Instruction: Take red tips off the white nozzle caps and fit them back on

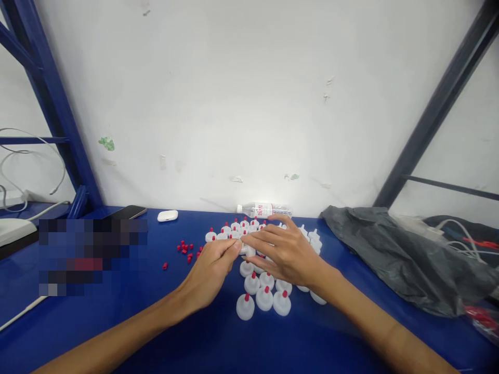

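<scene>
Where left hand [211, 267] and right hand [291, 250] meet, white cap [249, 251] clamped between them.

Bright wall [249, 104] — detail soft — pixelated patch [93, 254] left.

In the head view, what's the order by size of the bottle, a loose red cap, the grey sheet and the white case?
Largest to smallest, as they look:
1. Grey sheet
2. Bottle, partly behind the right hand
3. White case
4. Red cap
</scene>
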`<state>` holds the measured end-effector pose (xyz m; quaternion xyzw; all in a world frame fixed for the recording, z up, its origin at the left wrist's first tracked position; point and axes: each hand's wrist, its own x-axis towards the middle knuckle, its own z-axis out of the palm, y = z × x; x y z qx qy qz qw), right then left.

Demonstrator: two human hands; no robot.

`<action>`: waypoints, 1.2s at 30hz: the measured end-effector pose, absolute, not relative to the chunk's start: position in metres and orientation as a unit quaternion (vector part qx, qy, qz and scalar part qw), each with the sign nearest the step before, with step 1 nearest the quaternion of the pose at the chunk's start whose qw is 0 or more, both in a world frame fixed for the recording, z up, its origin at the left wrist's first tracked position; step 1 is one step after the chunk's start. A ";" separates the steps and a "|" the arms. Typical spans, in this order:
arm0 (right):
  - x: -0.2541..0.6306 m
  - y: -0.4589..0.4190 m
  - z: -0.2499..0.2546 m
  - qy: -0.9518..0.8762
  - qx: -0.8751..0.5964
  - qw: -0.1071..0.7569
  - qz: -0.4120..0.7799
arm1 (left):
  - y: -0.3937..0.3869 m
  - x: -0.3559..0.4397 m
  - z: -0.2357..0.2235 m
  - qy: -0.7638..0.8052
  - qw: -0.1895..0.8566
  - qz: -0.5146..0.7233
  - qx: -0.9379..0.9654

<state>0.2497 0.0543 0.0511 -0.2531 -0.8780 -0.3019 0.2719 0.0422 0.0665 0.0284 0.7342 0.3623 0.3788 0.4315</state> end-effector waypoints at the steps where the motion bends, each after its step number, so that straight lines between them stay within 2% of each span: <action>1: 0.249 0.055 0.050 -0.876 -0.251 0.266 -0.315 | 0.067 0.044 0.028 0.359 0.473 0.374 0.713; 3: 0.255 0.059 0.050 -0.869 -0.253 0.258 -0.339 | 0.070 0.043 0.029 0.364 0.514 0.362 0.688; 6: 0.287 0.071 0.056 -0.834 -0.288 0.272 -0.384 | 0.078 0.031 0.033 0.396 0.485 0.367 0.688; 10: 0.348 0.092 0.069 -0.738 -0.483 0.312 -0.354 | 0.091 0.010 0.039 0.417 0.406 0.395 0.711; 13: 0.370 0.100 0.073 -0.698 -0.574 0.333 -0.270 | 0.093 0.005 0.038 0.421 0.282 0.367 0.780; 16: 0.371 0.101 0.073 -0.713 -0.596 0.311 -0.202 | 0.089 0.008 0.032 0.407 0.109 0.262 0.868; 18: 0.369 0.099 0.073 -0.732 -0.596 0.284 -0.170 | 0.088 0.010 0.029 0.388 0.055 0.197 0.899; 22: 0.372 0.098 0.073 -0.770 -0.587 0.219 -0.120 | 0.088 0.010 0.027 0.374 0.024 0.128 0.918; 28: 0.379 0.100 0.073 -0.774 -0.623 0.090 -0.060 | 0.091 0.007 0.027 0.375 0.008 0.100 0.922; 36: 0.381 0.106 0.063 -0.770 -0.635 0.058 0.018 | 0.089 0.006 0.029 0.379 0.005 0.085 0.922</action>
